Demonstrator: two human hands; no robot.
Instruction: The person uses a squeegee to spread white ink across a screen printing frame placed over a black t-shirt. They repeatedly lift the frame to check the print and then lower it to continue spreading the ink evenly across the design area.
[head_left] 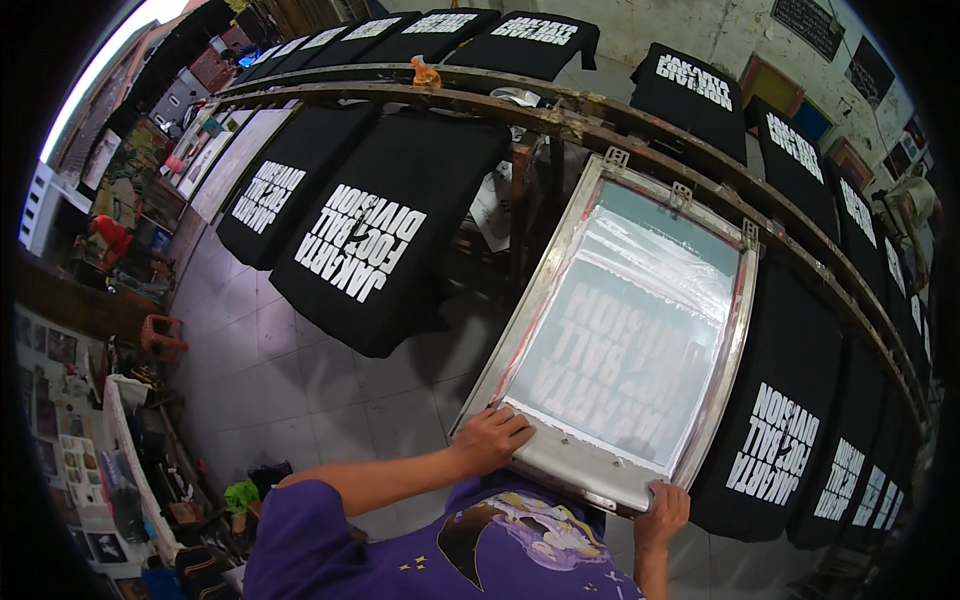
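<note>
Inside the screen frame point(592, 474) lies apparently white ink point(655, 255), left hand point(494, 440) and right hand point(664, 513) gripping its near end.

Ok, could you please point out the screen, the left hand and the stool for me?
Screen point(632, 330): head view, on the mesh inside the frame.
Left hand point(491, 441): head view, on the back of the hand.
Stool point(163, 328): head view, on its upper part.

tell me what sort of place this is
Most likely a screen-printing workshop for clothing: a framed printing screen has what looks like white ink smeared on its mesh, and black shirts with matching white block lettering line both sides of long rails.
</note>
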